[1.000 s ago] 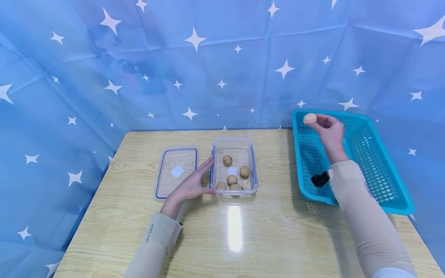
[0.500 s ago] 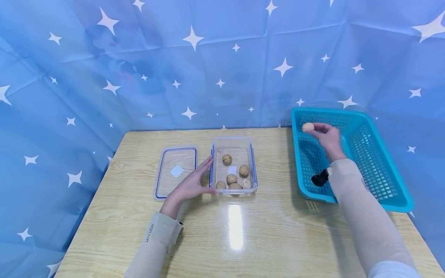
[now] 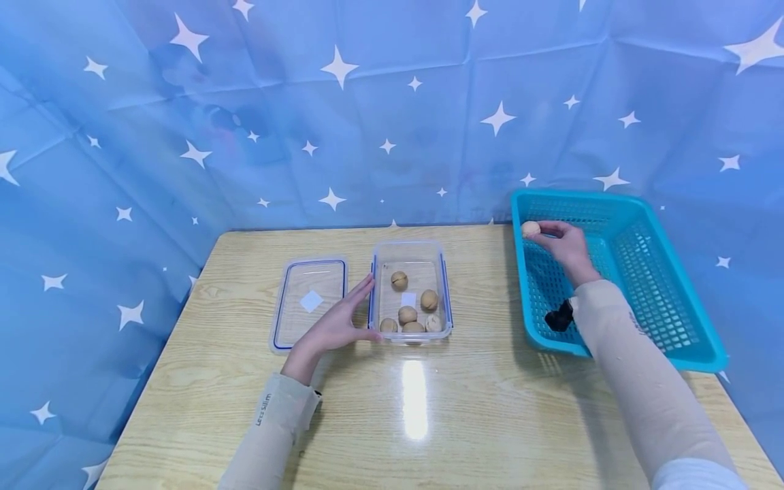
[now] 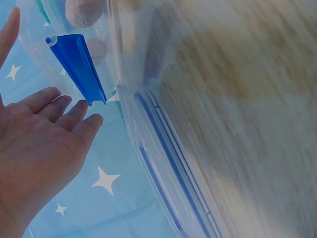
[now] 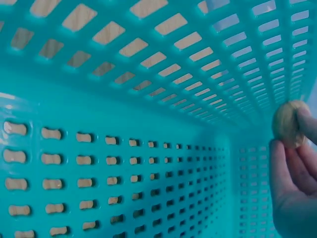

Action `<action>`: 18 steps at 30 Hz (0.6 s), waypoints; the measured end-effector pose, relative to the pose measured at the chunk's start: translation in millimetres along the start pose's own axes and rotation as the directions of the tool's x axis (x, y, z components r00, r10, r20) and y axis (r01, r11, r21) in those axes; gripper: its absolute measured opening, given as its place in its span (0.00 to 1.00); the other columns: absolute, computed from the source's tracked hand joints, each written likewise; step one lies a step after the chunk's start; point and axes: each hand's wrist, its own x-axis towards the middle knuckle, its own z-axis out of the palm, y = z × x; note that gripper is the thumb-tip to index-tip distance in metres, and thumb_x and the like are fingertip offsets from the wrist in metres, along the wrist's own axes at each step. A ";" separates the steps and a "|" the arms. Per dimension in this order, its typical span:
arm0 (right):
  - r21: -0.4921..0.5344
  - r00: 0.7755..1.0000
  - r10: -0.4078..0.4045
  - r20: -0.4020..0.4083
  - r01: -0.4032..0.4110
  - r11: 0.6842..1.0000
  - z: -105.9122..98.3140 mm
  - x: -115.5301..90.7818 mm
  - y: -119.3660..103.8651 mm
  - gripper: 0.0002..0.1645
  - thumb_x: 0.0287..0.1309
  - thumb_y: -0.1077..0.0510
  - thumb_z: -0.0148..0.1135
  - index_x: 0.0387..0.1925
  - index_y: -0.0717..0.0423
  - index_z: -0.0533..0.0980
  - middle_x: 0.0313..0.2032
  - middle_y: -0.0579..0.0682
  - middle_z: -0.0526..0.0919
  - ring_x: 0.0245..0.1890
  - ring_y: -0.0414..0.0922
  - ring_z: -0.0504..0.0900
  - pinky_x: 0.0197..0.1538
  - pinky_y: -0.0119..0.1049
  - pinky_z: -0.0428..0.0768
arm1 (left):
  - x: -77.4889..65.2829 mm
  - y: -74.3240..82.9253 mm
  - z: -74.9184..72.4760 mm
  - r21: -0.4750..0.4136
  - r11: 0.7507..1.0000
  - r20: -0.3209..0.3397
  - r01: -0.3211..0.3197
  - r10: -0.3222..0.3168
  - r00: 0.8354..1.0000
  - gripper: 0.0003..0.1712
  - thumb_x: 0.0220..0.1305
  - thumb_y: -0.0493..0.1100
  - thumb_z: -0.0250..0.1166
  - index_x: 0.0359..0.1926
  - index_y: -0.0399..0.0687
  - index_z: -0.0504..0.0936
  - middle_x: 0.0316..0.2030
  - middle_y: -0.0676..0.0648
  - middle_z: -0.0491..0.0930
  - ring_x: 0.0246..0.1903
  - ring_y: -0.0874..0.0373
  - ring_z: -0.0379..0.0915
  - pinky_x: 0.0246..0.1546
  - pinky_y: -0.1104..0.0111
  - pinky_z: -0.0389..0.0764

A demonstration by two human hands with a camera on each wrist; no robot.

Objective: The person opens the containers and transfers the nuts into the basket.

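In the head view my right hand (image 3: 566,248) pinches a walnut (image 3: 530,229) between thumb and fingers, over the left side of a turquoise plastic basket (image 3: 680,299). The right wrist view has the same walnut (image 5: 287,124) in the fingertips, beside the basket's perforated wall (image 5: 124,104). My left hand (image 3: 339,327) lies along the left side of a clear lidded-type container (image 3: 409,252), fingers extended and thumb at its front corner. Inside it sit several walnuts (image 3: 429,299), most toward the front. From the left wrist, the fingers of my left hand (image 4: 54,134) reach close to the container's blue clip (image 4: 79,67).
The container's clear lid (image 3: 312,303), with a blue seal and a white label, lies on the wooden table (image 3: 465,422) left of the container. A blue star-patterned cloth (image 3: 275,122) hangs behind the table and down its left side.
My right hand has moved left and lower with the walnut, from near the basket's back edge toward its left wall. My left hand has stayed at the container.
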 end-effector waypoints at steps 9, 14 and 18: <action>-0.032 0.988 -0.046 0.144 0.051 0.998 5.5 -0.9 2.2 0.41 0.66 0.41 0.61 0.72 0.57 0.63 0.72 0.64 0.64 0.72 0.62 0.61 0.71 0.63 0.64 | -1.0 3.2 -0.3 0.012 1.000 -0.003 -0.005 0.005 1.000 0.63 0.52 0.50 0.77 0.79 0.47 0.48 0.81 0.50 0.39 0.79 0.45 0.37 0.77 0.45 0.49; -0.080 0.981 -0.045 0.186 0.060 0.995 4.1 0.2 6.2 0.42 0.67 0.41 0.60 0.72 0.59 0.62 0.71 0.66 0.63 0.71 0.64 0.61 0.70 0.64 0.64 | -1.1 3.7 -0.2 0.015 1.000 0.000 -0.003 0.003 1.000 0.63 0.52 0.50 0.77 0.79 0.46 0.48 0.81 0.51 0.39 0.79 0.46 0.37 0.77 0.45 0.49; -0.128 0.973 -0.013 0.230 0.043 0.991 1.6 1.2 9.9 0.43 0.66 0.41 0.61 0.72 0.61 0.62 0.70 0.67 0.64 0.70 0.65 0.62 0.70 0.63 0.65 | -1.1 3.9 -0.2 0.011 1.000 0.002 -0.002 0.002 1.000 0.63 0.52 0.51 0.77 0.79 0.47 0.47 0.81 0.51 0.39 0.79 0.45 0.37 0.77 0.44 0.49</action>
